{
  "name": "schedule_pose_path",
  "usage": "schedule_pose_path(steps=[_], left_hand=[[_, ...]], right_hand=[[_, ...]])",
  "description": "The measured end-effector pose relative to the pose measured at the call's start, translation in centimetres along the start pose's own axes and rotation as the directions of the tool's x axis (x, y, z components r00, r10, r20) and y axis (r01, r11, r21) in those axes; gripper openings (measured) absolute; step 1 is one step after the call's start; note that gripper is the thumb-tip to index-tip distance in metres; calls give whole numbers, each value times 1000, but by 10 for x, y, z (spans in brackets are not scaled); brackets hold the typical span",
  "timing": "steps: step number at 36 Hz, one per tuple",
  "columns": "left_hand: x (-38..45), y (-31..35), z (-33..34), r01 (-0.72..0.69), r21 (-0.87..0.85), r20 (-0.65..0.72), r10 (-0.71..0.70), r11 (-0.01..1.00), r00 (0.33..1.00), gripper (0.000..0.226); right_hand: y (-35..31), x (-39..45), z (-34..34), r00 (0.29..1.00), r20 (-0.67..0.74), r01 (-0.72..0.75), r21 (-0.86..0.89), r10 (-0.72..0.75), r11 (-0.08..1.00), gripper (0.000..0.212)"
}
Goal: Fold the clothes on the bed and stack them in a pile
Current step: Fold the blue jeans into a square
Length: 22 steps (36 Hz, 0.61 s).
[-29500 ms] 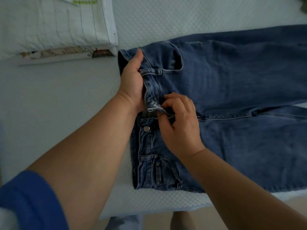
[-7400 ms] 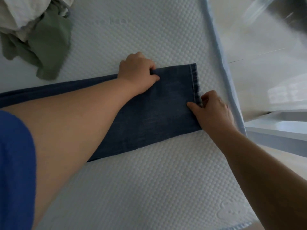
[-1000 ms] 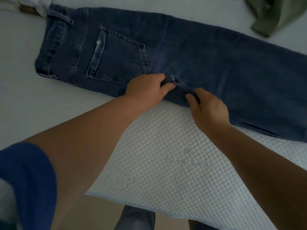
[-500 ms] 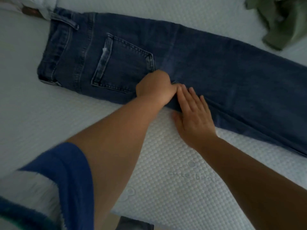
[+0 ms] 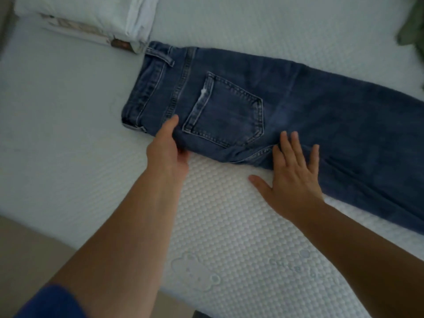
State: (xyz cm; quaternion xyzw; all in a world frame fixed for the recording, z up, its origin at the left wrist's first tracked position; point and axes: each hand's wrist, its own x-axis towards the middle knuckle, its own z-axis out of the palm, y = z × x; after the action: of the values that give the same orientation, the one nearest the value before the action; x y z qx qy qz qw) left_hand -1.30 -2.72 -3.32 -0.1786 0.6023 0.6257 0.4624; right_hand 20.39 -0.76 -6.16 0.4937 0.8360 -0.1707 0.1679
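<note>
A pair of blue jeans point(image 5: 298, 106) lies folded lengthwise on the white mattress point(image 5: 229, 226), waistband at the left, back pocket facing up, legs running off the right edge. My left hand point(image 5: 168, 150) rests at the near edge of the jeans below the pocket, thumb on the denim and fingers tucked at the fold. My right hand point(image 5: 292, 177) lies flat with fingers spread, pressing the crotch seam and the near edge of the leg.
A pile of folded white garments point(image 5: 91, 17) sits at the far left, touching the waistband. A green garment point(image 5: 413, 24) shows at the far right edge. The mattress's near edge runs diagonally, with floor below at the bottom left.
My left hand slid left along the near edge, from the crotch to below the pocket. My right hand let go of the pinched seam and lies flat with spread fingers.
</note>
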Motion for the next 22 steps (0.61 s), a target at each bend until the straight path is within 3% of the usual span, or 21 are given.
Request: schedule_pose_path(steps=[4, 7, 9, 11, 13, 15, 17, 19, 20, 22], left_hand=[[2, 13, 12, 42, -49, 201, -31, 998, 979, 28], [-4, 19, 16, -208, 47, 163, 198, 977, 966, 34], [-9, 20, 21, -461, 292, 137, 441, 838, 887, 30], [-16, 16, 30, -591, 512, 206, 579, 623, 789, 29], [-24, 6, 44, -674, 600, 318, 645, 430, 695, 30], [-35, -8, 58, -781, 567, 467, 679, 260, 566, 23], [-48, -29, 69, -877, 473, 654, 633, 86, 414, 28], [-56, -57, 75, -927, 365, 828, 485, -86, 281, 41], [-57, -71, 75, -929, 337, 894, 362, -154, 264, 47], [-59, -96, 72, -898, 374, 927, 95, -233, 362, 54]], right_hand=[[8, -5, 3, 998, -4, 61, 79, -61, 995, 86], [13, -5, 3, 995, 21, 99, 83, -101, 992, 84], [13, -2, 5, 994, 35, 105, 80, -108, 991, 84], [12, 0, 6, 993, 42, 106, 77, -109, 991, 84], [12, 1, 7, 993, 42, 109, 80, -112, 991, 83], [13, 1, 8, 992, 40, 115, 84, -118, 990, 83], [14, 2, 8, 992, 50, 108, 99, -114, 989, 83], [14, 0, 7, 990, 36, 130, 100, -135, 986, 81], [14, -1, 5, 988, 34, 144, 106, -148, 984, 79], [17, -5, 6, 984, 125, 97, 224, -127, 970, 65]])
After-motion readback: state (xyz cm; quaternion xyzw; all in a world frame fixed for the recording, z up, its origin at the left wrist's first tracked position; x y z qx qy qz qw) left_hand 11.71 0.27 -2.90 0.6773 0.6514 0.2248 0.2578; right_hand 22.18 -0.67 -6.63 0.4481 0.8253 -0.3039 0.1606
